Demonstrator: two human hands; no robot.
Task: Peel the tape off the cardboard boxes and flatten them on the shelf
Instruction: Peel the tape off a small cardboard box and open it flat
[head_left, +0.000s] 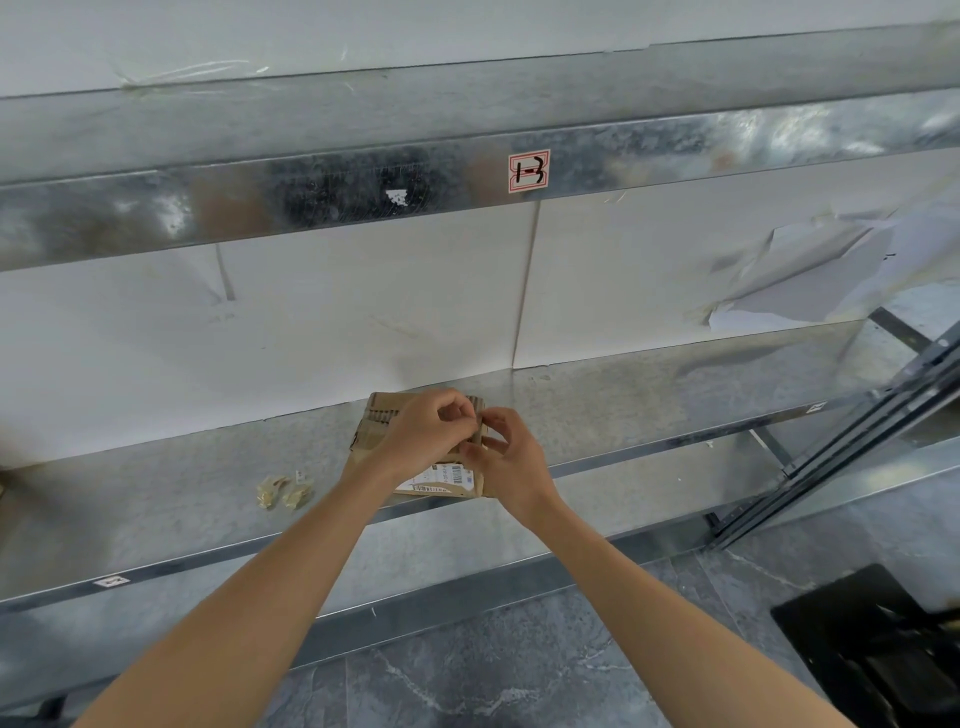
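A small brown cardboard box lies on the metal shelf, with a white barcode label on its near face. Both hands are on top of it. My left hand pinches something small at the box's upper right edge with thumb and forefinger. My right hand meets it there, its fingertips pinching the same spot. What they pinch looks like a strip of tape, but it is mostly hidden by the fingers. Two crumpled pieces of peeled tape lie on the shelf to the left of the box.
The shelf above carries a red-framed label on its front lip. White backing board stands behind the shelf, with torn paper at the right. A black object sits on the dark floor at lower right. A metal upright slants at right.
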